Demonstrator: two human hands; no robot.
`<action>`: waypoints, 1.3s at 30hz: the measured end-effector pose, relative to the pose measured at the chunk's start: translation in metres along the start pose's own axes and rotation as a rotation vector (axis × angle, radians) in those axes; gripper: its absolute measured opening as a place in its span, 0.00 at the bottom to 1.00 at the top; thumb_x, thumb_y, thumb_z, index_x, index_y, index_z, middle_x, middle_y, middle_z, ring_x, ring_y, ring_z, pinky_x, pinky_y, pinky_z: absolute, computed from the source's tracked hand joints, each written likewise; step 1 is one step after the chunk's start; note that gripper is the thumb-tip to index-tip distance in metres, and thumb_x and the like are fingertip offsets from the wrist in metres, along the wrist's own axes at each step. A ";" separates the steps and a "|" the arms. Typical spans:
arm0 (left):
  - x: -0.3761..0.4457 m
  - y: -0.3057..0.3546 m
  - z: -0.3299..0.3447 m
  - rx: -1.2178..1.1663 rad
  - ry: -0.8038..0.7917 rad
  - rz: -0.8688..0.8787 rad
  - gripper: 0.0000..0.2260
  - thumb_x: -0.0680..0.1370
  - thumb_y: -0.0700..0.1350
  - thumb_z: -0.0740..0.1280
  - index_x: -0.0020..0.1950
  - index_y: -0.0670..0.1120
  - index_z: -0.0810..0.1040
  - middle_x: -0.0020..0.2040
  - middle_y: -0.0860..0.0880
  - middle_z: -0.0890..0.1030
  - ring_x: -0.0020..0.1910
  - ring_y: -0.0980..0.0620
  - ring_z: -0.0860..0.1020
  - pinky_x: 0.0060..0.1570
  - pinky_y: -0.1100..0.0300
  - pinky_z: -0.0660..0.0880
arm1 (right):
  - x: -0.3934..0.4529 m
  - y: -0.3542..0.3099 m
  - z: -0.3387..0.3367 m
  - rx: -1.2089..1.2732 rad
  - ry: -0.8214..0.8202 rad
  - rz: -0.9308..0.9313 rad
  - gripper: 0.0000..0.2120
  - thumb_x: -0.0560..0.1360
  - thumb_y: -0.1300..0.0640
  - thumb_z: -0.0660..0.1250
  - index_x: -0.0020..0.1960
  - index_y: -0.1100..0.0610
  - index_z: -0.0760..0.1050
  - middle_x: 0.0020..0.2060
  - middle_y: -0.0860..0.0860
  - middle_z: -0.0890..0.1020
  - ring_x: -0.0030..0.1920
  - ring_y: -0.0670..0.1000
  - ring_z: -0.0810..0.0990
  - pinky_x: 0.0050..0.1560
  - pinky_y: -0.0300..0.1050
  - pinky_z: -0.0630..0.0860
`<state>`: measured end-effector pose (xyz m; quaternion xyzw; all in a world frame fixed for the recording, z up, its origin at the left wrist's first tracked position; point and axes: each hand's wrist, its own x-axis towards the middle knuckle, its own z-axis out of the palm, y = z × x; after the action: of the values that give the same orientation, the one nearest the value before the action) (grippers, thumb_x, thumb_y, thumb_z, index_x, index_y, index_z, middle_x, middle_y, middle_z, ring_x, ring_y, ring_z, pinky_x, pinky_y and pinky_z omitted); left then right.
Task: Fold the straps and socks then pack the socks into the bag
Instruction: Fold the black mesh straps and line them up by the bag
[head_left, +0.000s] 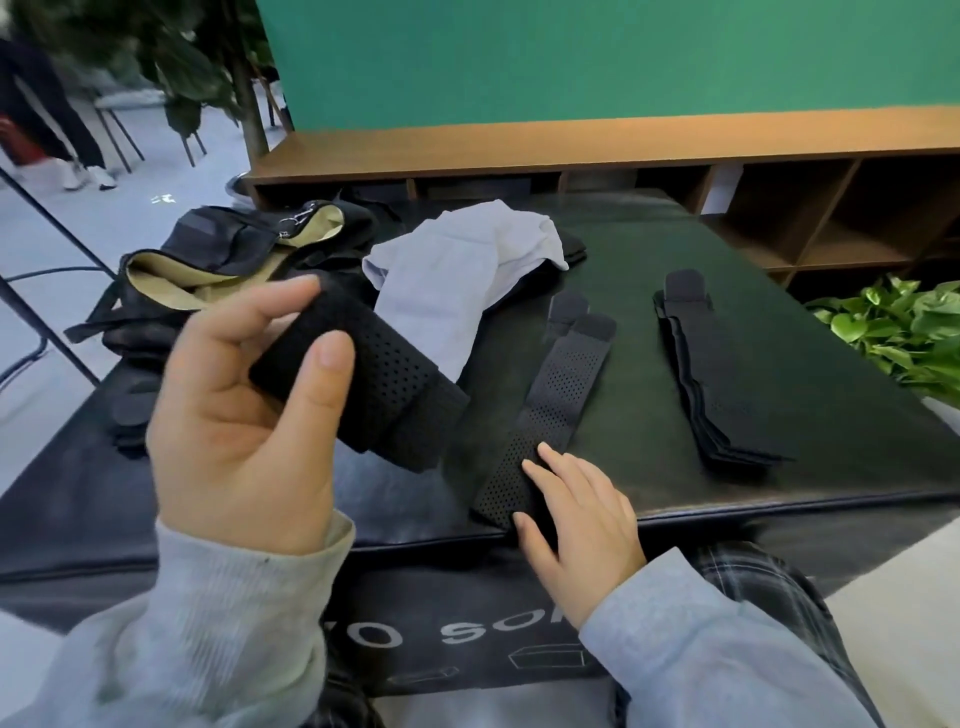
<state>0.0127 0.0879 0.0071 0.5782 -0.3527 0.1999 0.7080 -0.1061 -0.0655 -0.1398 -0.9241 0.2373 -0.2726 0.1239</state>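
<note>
The left hand (239, 415) is raised above the bench (779, 364), palm toward the camera. Its thumb and fingers are curled round a folded black perforated strap (374, 395), which hangs clear of the surface.

The right hand (576, 514) lies flat, fingers straight, pressing the near end of a second perforated strap (550, 415). This strap lies lengthwise on the bench, its far end pointing away from the person, near the front edge of the dark padded top.

To the right, well apart from the pressed strap, sits a stack of folded straps (717, 374), aligned one upon another.

Pale blue-grey socks (447, 280) lie loose and unfolded at the middle of the bench, beyond the held strap.

The black bag (218, 249) rests at the far left of the bench, open, with its beige lining showing.

Behind the bench stand a wooden shelf unit (623, 150) and a green wall panel (571, 57). A leafy plant (904, 327) stands at the right edge.
</note>
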 end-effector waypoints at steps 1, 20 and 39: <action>-0.004 0.003 0.003 -0.046 -0.031 0.004 0.10 0.76 0.43 0.66 0.55 0.53 0.74 0.49 0.47 0.77 0.46 0.55 0.76 0.48 0.63 0.74 | 0.000 0.000 0.000 0.004 0.000 0.001 0.23 0.72 0.43 0.56 0.61 0.51 0.76 0.63 0.46 0.76 0.63 0.47 0.68 0.55 0.49 0.72; -0.037 -0.021 -0.004 -0.170 -0.236 -0.495 0.19 0.62 0.45 0.75 0.51 0.50 0.77 0.36 0.55 0.83 0.36 0.61 0.80 0.38 0.71 0.75 | 0.041 -0.047 -0.018 0.469 -0.054 -0.209 0.05 0.69 0.52 0.60 0.45 0.46 0.71 0.37 0.43 0.77 0.44 0.46 0.70 0.42 0.47 0.74; -0.045 -0.042 -0.015 -0.205 0.094 -0.691 0.08 0.65 0.57 0.71 0.42 0.58 0.83 0.38 0.53 0.84 0.39 0.55 0.82 0.35 0.65 0.78 | 0.120 -0.049 0.002 -0.152 -0.725 -0.320 0.26 0.79 0.61 0.52 0.76 0.50 0.54 0.76 0.44 0.51 0.75 0.47 0.47 0.74 0.53 0.49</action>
<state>0.0158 0.0973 -0.0553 0.5796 -0.1220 -0.0612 0.8034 0.0017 -0.0839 -0.0700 -0.9922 0.0507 0.0737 0.0867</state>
